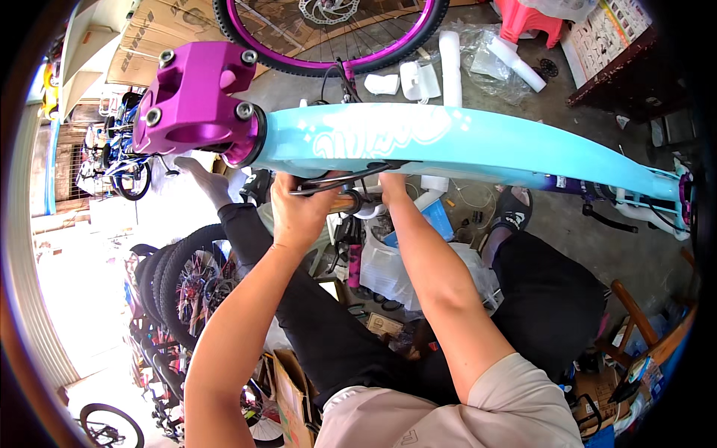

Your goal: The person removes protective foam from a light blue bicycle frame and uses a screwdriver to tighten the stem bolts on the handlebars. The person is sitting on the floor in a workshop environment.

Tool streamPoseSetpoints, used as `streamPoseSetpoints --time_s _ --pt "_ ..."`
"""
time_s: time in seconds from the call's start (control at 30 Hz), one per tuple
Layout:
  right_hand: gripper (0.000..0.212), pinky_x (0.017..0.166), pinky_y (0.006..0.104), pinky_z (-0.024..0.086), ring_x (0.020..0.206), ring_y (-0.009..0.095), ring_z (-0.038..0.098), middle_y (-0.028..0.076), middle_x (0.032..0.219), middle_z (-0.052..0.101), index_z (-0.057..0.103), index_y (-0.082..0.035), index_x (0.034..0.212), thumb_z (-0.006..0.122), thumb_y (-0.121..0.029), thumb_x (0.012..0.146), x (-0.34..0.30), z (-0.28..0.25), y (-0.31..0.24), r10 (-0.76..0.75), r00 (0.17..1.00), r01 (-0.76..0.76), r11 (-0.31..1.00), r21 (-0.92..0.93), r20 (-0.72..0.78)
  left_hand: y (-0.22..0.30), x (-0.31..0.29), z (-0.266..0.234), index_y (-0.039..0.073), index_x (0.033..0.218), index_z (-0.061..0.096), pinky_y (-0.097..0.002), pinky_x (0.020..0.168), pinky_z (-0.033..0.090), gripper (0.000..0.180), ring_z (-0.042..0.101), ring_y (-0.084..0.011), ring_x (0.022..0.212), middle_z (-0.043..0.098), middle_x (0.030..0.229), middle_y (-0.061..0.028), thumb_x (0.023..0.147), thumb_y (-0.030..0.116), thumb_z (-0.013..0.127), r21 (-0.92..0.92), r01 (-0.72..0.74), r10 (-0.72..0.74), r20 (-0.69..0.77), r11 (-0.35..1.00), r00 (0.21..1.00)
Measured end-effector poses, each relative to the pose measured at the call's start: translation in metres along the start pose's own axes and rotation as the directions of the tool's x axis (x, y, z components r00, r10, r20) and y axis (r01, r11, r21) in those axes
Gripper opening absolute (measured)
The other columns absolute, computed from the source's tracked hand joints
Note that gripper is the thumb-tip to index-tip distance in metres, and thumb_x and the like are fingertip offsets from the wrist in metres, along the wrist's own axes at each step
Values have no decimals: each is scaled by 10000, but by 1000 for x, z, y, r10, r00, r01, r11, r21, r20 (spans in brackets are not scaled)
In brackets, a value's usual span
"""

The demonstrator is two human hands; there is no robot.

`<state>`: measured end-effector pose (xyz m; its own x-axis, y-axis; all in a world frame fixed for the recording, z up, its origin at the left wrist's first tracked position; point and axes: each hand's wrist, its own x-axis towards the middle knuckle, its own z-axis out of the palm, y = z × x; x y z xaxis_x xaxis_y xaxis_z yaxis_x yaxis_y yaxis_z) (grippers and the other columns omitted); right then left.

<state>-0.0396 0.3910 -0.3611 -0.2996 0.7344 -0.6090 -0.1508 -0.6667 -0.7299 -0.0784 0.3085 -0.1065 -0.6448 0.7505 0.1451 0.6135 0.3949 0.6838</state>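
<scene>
A light blue bicycle frame [478, 142] with a purple stem [196, 97] at its left end stretches across the picture. My left hand [299, 209] reaches up under the frame and holds black cables [336, 179] against its underside. Beside it, my right hand [392, 187] is also pressed under the frame; its fingers are hidden behind the tube, so what it grips cannot be made out. A small brown-and-black tool or part [349, 201] sits between the two hands.
A purple-rimmed wheel [328, 33] lies on cardboard beyond the frame, with white foam tubes [450, 63] beside it. Several bicycle wheels [183, 280] stand at the left. My black-trousered legs extend below, one foot in a sandal [514, 213]. Cardboard boxes [291, 403] and a wooden chair [635, 321] are nearby.
</scene>
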Motion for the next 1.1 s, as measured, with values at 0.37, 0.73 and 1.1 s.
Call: streamPoseSetpoints --time_s 0.37,0.73,1.1 --pt "449 963 346 359 1152 227 439 72 1298 460 488 -87 1308 583 -380 981 19 -7 -25 43 982 -116 907 404 186 4 0 0 8 1045 628 -304 732 512 311 633 -158 800 688 925 -75 825 132 810 -149 43 -39 28 988 999" --pt "334 842 337 334 985 203 410 48 1124 433 483 -113 1181 557 -380 994 60 -13 -51 145 913 -378 649 660 381 2 0 1 15 1045 631 -254 681 480 258 586 -90 769 659 886 -21 868 119 787 -114 58 -52 53 992 997" --pt "251 720 329 308 817 180 381 25 950 406 478 -139 1054 531 -380 1006 54 -9 -46 155 894 -427 583 692 421 2 1 -5 -3 1071 665 -274 761 495 254 607 -119 852 689 969 -47 874 117 773 -126 15 -6 74 992 997"
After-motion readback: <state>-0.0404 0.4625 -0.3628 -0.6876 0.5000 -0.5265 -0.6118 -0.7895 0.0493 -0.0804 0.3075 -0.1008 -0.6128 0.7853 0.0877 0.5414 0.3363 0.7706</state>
